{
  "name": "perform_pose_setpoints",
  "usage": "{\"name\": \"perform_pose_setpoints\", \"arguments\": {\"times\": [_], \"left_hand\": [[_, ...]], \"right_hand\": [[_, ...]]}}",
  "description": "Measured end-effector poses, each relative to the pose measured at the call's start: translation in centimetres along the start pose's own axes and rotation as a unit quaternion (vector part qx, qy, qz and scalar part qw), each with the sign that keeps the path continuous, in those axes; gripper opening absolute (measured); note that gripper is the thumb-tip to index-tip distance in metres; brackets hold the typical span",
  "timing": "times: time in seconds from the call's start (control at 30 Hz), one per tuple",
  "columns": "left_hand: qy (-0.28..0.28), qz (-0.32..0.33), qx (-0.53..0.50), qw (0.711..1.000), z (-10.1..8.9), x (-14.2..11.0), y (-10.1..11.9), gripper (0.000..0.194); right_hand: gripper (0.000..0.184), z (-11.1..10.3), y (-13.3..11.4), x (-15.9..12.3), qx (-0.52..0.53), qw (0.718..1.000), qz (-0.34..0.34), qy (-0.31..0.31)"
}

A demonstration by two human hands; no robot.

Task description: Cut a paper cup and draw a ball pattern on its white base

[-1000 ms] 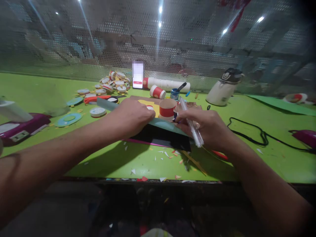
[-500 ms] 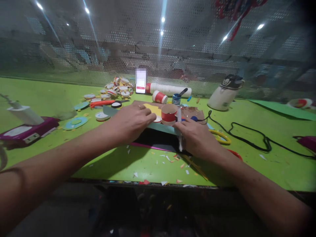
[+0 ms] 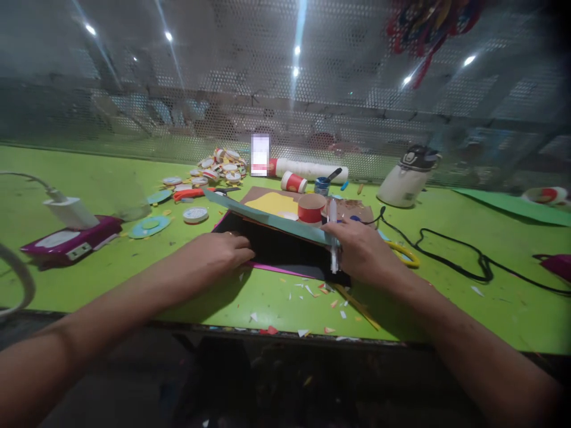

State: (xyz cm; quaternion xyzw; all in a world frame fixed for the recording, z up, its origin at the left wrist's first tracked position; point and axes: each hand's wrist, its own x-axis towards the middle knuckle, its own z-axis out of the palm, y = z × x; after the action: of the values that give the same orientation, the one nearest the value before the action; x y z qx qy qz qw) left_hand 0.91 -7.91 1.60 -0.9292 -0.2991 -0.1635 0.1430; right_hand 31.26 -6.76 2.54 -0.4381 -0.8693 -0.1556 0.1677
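Note:
A stack of coloured paper sheets lies on the green table (image 3: 89,172). My right hand (image 3: 363,249) grips the near right edge of the top teal sheet (image 3: 272,221) and lifts it, with a white pen (image 3: 332,238) held against the fingers. A red and white paper cup piece (image 3: 311,209) and a yellow sheet (image 3: 267,205) ride on the lifted layers. My left hand (image 3: 220,251) reaches under them, fingers curled at the edge of the black sheet (image 3: 281,246). Whether it pinches the sheet is hidden.
A pile of round paper discs (image 3: 218,163), a phone (image 3: 260,154), a white roll (image 3: 307,170), a paint pot (image 3: 321,185) and a white bottle (image 3: 405,181) stand at the back. A purple device (image 3: 71,241) sits left, black cable (image 3: 446,249) and yellow scissors (image 3: 401,252) right. Paper scraps litter the front edge.
My left hand has drawn back from on top of the stack to its near left edge. My right hand has raised the teal sheet, tilting the top layers up and baring the black sheet.

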Motion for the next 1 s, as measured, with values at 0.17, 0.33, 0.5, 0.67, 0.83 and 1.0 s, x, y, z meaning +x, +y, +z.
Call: {"name": "perform_pose_setpoints", "arguments": {"times": [0.17,0.33,0.5,0.67,0.83,1.0], "left_hand": [[-0.093,0.042,0.053,0.993,-0.4,1.5,0.8,0.02],[-0.122,0.053,0.084,0.988,-0.6,2.0,1.0,0.02],[-0.09,0.027,0.096,0.991,-1.3,2.8,-0.4,0.016],[-0.042,-0.014,0.126,0.991,-1.2,3.8,-0.9,0.012],[-0.004,-0.025,0.123,0.992,-1.0,4.3,-1.2,0.021],[0.026,-0.046,0.095,0.994,-0.8,4.7,-1.5,0.021]], "right_hand": [[0.039,0.0,0.1,-0.1,0.014,1.0,0.002,-0.014],[0.034,-0.2,0.0,0.0,0.034,0.999,0.013,-0.023],[0.033,-0.4,0.1,0.1,0.057,0.998,0.02,-0.03],[0.036,-0.2,0.8,0.2,0.087,0.995,0.032,-0.033],[0.032,-0.2,1.4,0.3,0.107,0.993,0.04,-0.02],[0.018,-0.5,1.8,0.5,0.132,0.991,0.034,-0.003]]}}
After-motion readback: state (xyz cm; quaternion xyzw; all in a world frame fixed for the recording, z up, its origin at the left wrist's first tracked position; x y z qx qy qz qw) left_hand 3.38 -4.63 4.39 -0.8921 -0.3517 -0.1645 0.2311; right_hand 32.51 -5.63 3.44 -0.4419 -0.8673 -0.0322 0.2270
